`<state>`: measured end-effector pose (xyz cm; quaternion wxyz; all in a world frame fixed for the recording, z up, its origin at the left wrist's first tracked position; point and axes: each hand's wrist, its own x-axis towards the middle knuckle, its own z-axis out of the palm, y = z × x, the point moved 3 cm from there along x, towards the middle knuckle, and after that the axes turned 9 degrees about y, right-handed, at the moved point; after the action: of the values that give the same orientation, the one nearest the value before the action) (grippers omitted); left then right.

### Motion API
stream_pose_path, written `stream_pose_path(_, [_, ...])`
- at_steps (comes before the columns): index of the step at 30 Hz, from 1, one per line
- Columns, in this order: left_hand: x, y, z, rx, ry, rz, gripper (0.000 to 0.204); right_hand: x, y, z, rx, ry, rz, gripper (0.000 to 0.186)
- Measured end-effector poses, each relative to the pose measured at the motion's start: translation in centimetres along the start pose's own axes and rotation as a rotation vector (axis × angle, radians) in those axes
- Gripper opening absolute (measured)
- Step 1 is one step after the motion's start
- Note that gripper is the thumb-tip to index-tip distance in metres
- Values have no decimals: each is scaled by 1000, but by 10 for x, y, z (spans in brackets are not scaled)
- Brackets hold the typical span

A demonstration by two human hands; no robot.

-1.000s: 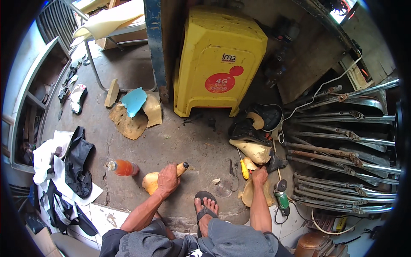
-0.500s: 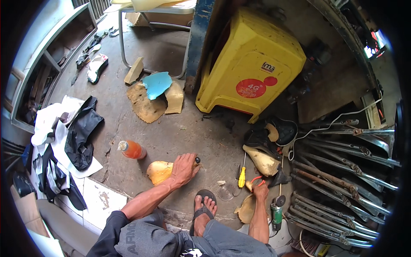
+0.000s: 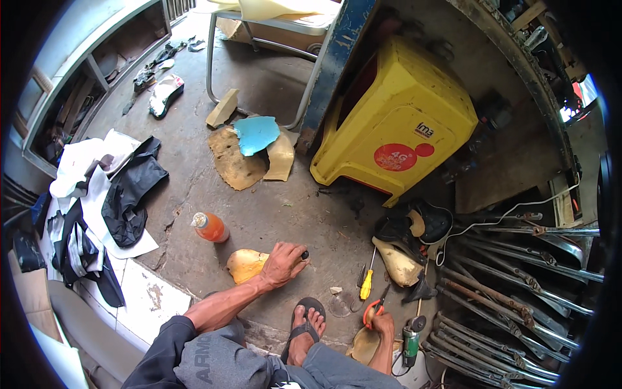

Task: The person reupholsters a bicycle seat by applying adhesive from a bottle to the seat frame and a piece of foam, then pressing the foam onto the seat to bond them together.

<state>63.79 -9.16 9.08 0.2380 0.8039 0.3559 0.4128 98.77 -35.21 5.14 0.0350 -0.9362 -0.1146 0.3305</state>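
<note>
My left hand [image 3: 282,263] is closed over the narrower end of a yellowish shoe last [image 3: 245,264] on the floor. A small black end [image 3: 305,255] shows past its fingers. My right hand [image 3: 383,324] grips scissors [image 3: 371,313] by their orange handles, the dark blades pointing up and away. Under that hand lies a tan piece of sheet material [image 3: 365,345]. Just left of the blades is a yellow-handled screwdriver [image 3: 367,285], and beyond it a second pale last [image 3: 400,264] beside black shoes [image 3: 431,220].
An orange bottle [image 3: 210,227] stands beyond the left-hand last. A green angle grinder [image 3: 411,343] lies right of my right hand, near stacked metal chair frames [image 3: 518,292]. Farther off are a yellow plastic stool [image 3: 395,123], blue and tan scraps [image 3: 256,135], and black cloth [image 3: 126,211].
My right hand has drawn the scissors back toward me and lifted them off the spot beside the pale last; their blades now show. My left hand stays on the last. The whole view has shifted slightly.
</note>
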Motion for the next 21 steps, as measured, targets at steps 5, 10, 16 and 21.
stream_pose_path(5, [4, 2, 1, -67, 57, 17, 43, -21, 6, 4, -56, 302, -198, 39])
stream_pose_path(10, [3, 3, -3, -66, 60, -21, 41, -44, -2, 13, -20, 657, -497, 39])
stream_pose_path(16, [7, -2, 0, -136, -9, -91, 35, -63, -36, 11, 225, 596, -812, 31])
stream_pose_path(21, [9, -5, 4, -250, 7, -106, 38, -91, -107, 30, 288, 194, -1005, 49])
